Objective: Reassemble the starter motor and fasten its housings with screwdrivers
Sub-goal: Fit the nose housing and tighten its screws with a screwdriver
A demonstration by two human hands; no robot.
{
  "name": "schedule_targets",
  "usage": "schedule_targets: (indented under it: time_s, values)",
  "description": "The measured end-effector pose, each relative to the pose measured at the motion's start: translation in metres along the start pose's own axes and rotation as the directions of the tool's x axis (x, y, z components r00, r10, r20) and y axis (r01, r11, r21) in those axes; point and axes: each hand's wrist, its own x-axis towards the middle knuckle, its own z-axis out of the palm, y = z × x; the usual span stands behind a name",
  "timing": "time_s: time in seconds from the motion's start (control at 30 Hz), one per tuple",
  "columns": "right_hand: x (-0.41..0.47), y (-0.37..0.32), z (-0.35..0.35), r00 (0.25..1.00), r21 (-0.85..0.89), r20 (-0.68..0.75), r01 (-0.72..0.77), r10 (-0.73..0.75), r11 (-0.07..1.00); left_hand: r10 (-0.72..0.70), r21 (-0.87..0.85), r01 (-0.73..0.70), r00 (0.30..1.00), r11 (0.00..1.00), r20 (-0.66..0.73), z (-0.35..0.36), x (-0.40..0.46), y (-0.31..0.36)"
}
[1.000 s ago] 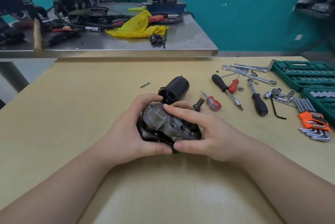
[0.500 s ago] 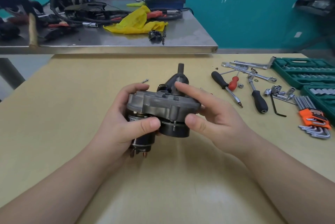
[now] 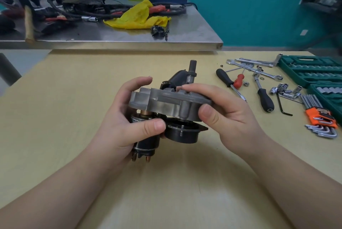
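now both hands, left hand point(image 3: 127, 127) and right hand point(image 3: 227, 115), grip starter motor point(image 3: 166, 102); no legible writing.

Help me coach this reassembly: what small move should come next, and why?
Probably press the grey housing squarely down onto the black cup. A gap with a pin showing separates them, and the left hand and right hand already grip the assembly, so screwdrivers wait.

A teal wall point(image 3: 249, 6) runs across the back, topped by a white band at upper right. In front of it stands a steel workbench point(image 3: 185, 38) (cluttered, with a yellow rag point(image 3: 137, 17) among cables), and nearer lies a pale wooden table point(image 3: 74, 80). Soft, even light falls over everything.
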Motion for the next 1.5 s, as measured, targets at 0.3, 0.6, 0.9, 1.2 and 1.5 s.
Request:
schedule_targets:
  time_s: [0.3, 0.6, 0.9, 1.2, 1.5]
  values:
    - [0.0, -0.002, -0.002, 0.998, -0.013, 0.055, 0.021, -0.02, 1.0, -0.035, -0.027, 0.035, 0.999, 0.999, 0.027, 0.005, -0.001, 0.007]
    - [0.001, -0.007, 0.0, 0.994, -0.105, -0.067, 0.083, -0.09, 0.991, -0.054, -0.01, 0.054, 0.998, 0.998, 0.045, 0.005, -0.001, 0.006]
    - [0.001, -0.008, 0.007, 0.997, -0.037, -0.052, 0.048, -0.05, 0.998, -0.029, -0.034, 0.029, 0.999, 0.999, 0.025, 0.004, -0.001, 0.009]
    - [-0.001, -0.007, 0.009, 0.998, -0.047, -0.042, 0.045, -0.047, 0.998, -0.031, -0.069, 0.029, 0.999, 0.997, -0.028, 0.006, -0.001, 0.003]
    - [0.003, -0.004, 0.005, 0.999, -0.08, -0.039, 0.0, -0.003, 0.997, -0.046, -0.086, 0.044, 0.999, 0.995, -0.017, 0.002, -0.001, 0.003]
